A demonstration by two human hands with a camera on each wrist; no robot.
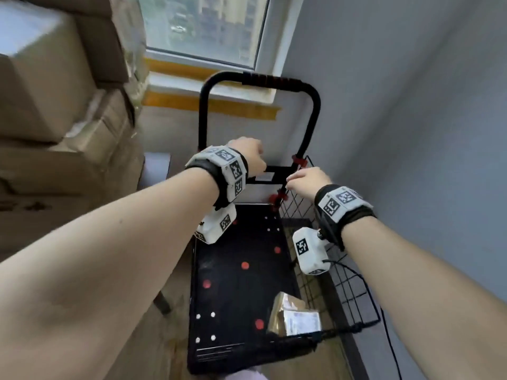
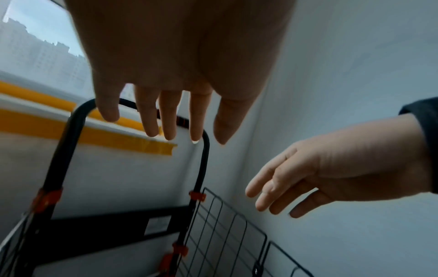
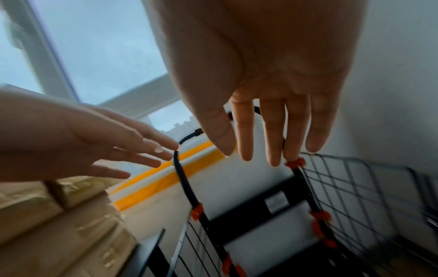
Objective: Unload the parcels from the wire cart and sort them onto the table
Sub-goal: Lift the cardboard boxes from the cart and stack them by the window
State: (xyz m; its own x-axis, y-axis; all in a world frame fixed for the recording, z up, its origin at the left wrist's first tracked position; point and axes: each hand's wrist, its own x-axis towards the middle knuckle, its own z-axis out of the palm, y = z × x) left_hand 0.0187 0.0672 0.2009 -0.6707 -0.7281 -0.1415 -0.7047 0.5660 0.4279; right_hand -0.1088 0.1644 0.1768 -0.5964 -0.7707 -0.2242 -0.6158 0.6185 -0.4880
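head cam up high looking steeply down into the wire cart (image 1: 241, 283), both wrist cams close under the palms facing 12 o'clock, all three catching the cart handle (image 1: 260, 80)

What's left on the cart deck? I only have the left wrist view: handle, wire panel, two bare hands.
Observer: The head view shows one brown parcel with a white label. It lies at the near right corner of the black deck, beside the wire side panel.
Operator: How far off are the hands from it?
Observer: Both are at the opposite end. The left hand and the right hand are up by the handle, well clear of the parcel.
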